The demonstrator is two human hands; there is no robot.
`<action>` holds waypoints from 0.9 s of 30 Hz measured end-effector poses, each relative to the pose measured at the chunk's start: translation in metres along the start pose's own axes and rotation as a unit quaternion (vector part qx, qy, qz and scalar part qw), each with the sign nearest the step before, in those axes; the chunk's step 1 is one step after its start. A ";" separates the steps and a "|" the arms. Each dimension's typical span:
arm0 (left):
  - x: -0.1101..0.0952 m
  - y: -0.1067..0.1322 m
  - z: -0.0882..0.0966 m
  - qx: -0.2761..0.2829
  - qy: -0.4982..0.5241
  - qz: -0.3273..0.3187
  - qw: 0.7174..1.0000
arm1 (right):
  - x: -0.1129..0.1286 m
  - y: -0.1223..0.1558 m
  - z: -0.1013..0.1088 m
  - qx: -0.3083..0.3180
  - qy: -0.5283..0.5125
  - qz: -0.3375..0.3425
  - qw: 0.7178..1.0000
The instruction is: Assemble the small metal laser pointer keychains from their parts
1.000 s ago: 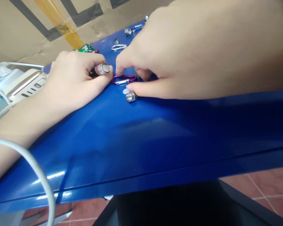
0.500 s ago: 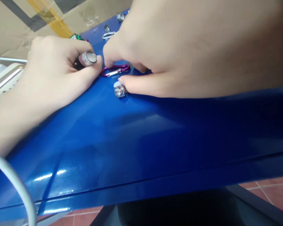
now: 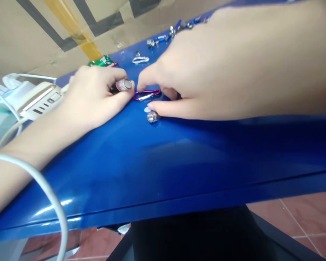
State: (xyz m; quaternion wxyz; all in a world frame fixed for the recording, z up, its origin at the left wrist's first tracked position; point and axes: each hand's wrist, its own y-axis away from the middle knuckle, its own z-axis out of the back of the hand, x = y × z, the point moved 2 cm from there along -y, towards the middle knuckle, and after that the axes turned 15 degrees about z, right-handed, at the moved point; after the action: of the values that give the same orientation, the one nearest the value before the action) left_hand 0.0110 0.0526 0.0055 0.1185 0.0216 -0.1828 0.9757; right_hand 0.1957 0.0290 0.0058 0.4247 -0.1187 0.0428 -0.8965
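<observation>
A magenta carabiner (image 3: 146,95) lies flat on a glossy blue tabletop (image 3: 157,163), its thin metal loop closed by a straight silver gate. It sits just beyond the tips of both hands. The person's right hand (image 3: 206,79) arches over it, with the fingers partly open and the index fingertip (image 3: 142,84) coming down at the carabiner's near end. The fingers touch the loop, but whether they have a firm grip on it cannot be told. The thumb (image 3: 163,110) reaches along the near side, just beside a short silver metal fitting (image 3: 153,116) that stands on a small white disc (image 3: 147,109).

The left hand (image 3: 92,98) is curled shut around a dark cylinder (image 3: 123,85) with a silver end cap, which pokes out beside the carabiner.

Farther along the tabletop lie a small silver carabiner (image 3: 140,60) and a row of small blue and silver metal pieces (image 3: 159,39). A green foil packet (image 3: 103,61) sits at the far edge. On the left are a cream plastic box with slots (image 3: 40,99) and a white cable (image 3: 43,185), which loops across the left forearm. Taped cardboard (image 3: 76,36) lies behind, and red floor tiles (image 3: 282,217) show below.
</observation>
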 end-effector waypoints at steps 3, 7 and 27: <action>0.001 0.000 0.001 0.020 0.012 -0.021 1.000 | 0.027 -0.016 0.005 0.020 0.206 0.004 0.978; 0.000 -0.001 0.004 0.059 0.004 0.003 0.998 | 0.022 -0.020 0.006 -0.022 0.161 0.000 0.987; 0.003 0.004 0.008 0.103 0.013 0.003 0.995 | 0.019 -0.020 0.012 -0.052 0.056 -0.037 0.996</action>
State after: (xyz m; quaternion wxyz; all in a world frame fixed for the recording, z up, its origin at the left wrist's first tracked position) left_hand 0.0077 0.0467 0.0123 0.1153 0.0208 -0.0800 0.9899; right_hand 0.1717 0.0275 0.0248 0.3812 -0.0918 0.1084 -0.9135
